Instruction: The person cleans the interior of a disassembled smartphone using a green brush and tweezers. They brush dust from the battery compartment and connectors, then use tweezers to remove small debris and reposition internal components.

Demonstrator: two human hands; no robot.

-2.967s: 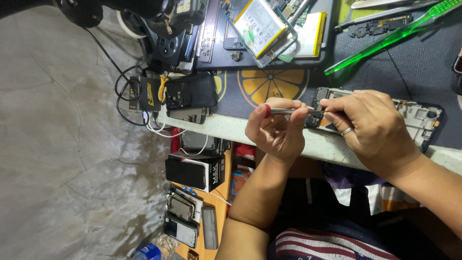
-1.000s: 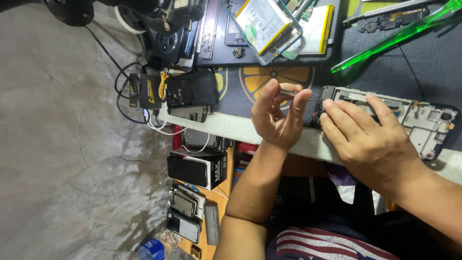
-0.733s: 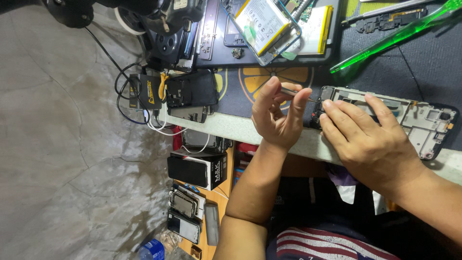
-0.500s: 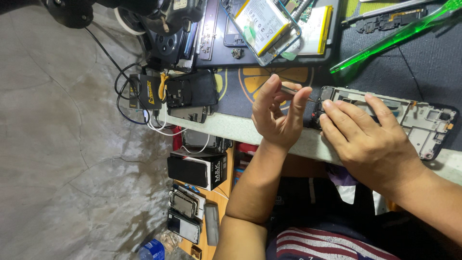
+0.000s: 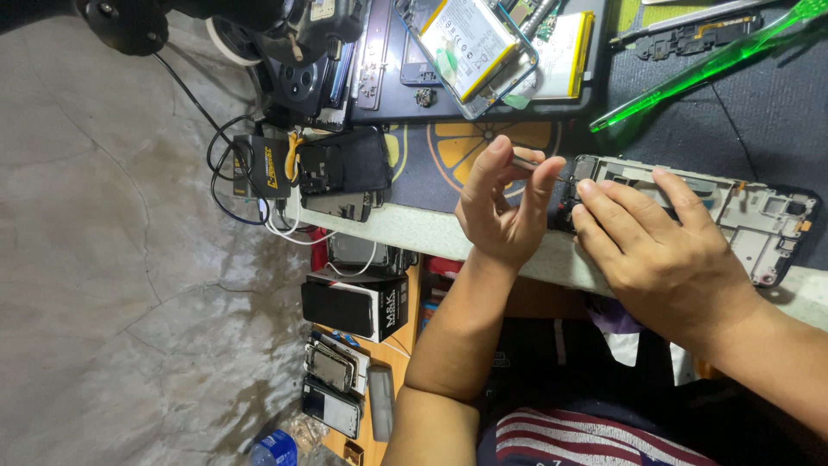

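The surface point(image 5: 483, 237) runs across the view, a dark mat point(image 5: 759, 112) covering it beyond both hands. On it, under the right hand point(image 5: 664, 250), lies an opened phone frame point(image 5: 750, 203); that hand's fingers lie flat and spread on the frame's near end, pinching nothing. Just left of it, the left hand point(image 5: 504, 211) is raised on edge, its grip pressed together on a thin metal tool point(image 5: 528, 162) between thumb and fingertips, the tip pointing at the frame. Beyond the grip lie a battery point(image 5: 470, 43) and a green pry stick point(image 5: 699, 65). Left of the grip sits a black phone part point(image 5: 345, 164).
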